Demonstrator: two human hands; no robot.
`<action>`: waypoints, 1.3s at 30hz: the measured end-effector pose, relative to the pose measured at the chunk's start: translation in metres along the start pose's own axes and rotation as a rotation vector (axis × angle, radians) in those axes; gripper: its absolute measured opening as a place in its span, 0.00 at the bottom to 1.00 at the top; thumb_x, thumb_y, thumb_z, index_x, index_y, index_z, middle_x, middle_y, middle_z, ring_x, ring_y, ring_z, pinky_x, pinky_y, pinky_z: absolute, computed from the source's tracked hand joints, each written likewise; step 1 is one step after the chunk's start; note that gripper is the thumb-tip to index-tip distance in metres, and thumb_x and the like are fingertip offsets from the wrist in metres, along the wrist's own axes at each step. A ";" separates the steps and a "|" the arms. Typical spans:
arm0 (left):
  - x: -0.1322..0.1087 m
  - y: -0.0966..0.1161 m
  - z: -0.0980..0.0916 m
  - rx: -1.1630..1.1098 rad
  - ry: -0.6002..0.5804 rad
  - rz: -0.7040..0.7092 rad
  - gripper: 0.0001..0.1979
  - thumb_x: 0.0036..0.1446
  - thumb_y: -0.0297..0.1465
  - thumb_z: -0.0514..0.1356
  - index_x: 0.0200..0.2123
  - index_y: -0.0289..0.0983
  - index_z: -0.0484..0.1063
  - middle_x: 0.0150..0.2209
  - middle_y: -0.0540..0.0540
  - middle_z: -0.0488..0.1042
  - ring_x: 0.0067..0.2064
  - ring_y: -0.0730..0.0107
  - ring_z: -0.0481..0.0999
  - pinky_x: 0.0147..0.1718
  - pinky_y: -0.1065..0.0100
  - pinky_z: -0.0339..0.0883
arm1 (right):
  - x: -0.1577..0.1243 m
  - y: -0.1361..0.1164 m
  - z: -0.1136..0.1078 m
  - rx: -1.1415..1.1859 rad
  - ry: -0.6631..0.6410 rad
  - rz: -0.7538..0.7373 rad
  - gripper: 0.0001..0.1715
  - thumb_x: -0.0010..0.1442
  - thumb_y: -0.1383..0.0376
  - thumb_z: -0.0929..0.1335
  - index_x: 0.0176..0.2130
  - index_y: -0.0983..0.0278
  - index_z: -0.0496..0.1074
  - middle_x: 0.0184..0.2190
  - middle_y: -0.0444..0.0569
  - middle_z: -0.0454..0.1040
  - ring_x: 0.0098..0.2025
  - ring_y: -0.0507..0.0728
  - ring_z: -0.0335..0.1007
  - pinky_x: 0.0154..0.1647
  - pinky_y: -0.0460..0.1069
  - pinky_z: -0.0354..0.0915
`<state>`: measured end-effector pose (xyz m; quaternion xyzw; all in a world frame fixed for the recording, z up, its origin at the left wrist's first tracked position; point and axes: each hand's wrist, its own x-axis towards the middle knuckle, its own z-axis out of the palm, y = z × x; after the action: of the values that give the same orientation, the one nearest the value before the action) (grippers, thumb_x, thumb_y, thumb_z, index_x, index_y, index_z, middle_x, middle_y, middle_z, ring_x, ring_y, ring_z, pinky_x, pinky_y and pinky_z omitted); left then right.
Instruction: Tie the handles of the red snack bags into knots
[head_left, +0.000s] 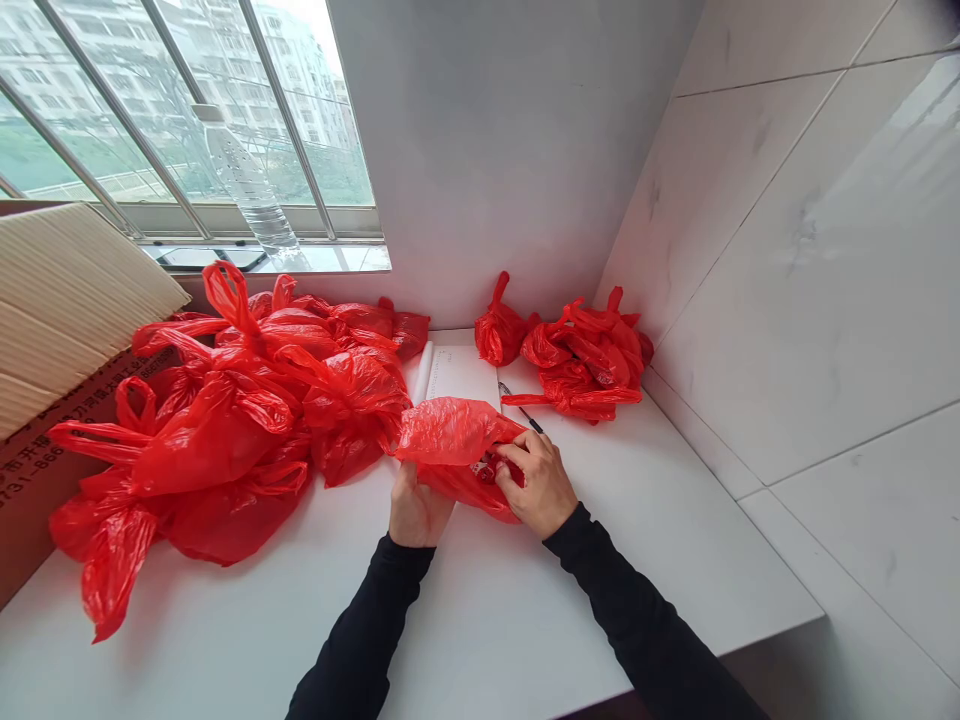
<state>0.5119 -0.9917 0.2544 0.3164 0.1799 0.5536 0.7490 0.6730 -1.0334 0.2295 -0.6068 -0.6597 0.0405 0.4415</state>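
An opened red plastic bag (457,430) is between my two hands, over the near end of an open notebook (461,375). My left hand (421,505) grips the bag from its left underside, and part of its fingers is hidden behind the plastic. At the bag's mouth, on the right, my right hand (541,482) has its fingers curled and pinched on the plastic. Something small with red and white print (484,467) shows inside the opening; I cannot make out its kind. A black pen (531,420) lies just beyond my right hand.
A large heap of knotted red bags (225,430) covers the left of the white table (510,620). A smaller pile of red bags (585,355) sits at the back right, against the tiled wall. A cardboard box (67,310) stands far left. On the windowsill is a water bottle (251,185).
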 end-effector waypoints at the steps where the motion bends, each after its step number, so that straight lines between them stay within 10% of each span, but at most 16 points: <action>1: 0.000 0.000 -0.001 -0.003 0.000 -0.007 0.23 0.60 0.46 0.60 0.53 0.41 0.76 0.55 0.39 0.77 0.60 0.43 0.72 0.52 0.47 0.72 | 0.000 0.002 0.000 -0.017 -0.004 0.010 0.17 0.59 0.70 0.67 0.45 0.60 0.80 0.37 0.50 0.68 0.42 0.60 0.64 0.51 0.58 0.62; 20: 0.002 0.000 -0.001 -0.011 0.013 0.029 0.23 0.58 0.47 0.62 0.51 0.41 0.77 0.52 0.40 0.79 0.57 0.44 0.74 0.52 0.47 0.71 | 0.001 -0.006 -0.005 0.047 -0.004 -0.015 0.10 0.63 0.63 0.67 0.39 0.59 0.80 0.34 0.48 0.74 0.40 0.58 0.69 0.52 0.56 0.60; 32: 0.003 -0.004 -0.004 0.125 0.047 0.048 0.20 0.53 0.47 0.66 0.44 0.40 0.79 0.46 0.42 0.81 0.54 0.48 0.77 0.53 0.51 0.71 | -0.001 -0.001 -0.001 0.108 0.016 -0.072 0.30 0.70 0.61 0.59 0.69 0.62 0.56 0.31 0.47 0.77 0.34 0.59 0.71 0.51 0.59 0.62; 39: 0.007 -0.011 -0.012 0.338 0.103 0.197 0.21 0.53 0.45 0.66 0.46 0.39 0.78 0.47 0.41 0.80 0.52 0.49 0.77 0.48 0.54 0.73 | 0.002 -0.005 -0.004 0.156 -0.017 -0.104 0.19 0.68 0.58 0.63 0.54 0.63 0.73 0.29 0.46 0.77 0.33 0.59 0.71 0.49 0.59 0.62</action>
<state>0.5147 -0.9836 0.2391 0.4249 0.2765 0.6016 0.6173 0.6719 -1.0351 0.2361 -0.5350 -0.6889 0.0736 0.4834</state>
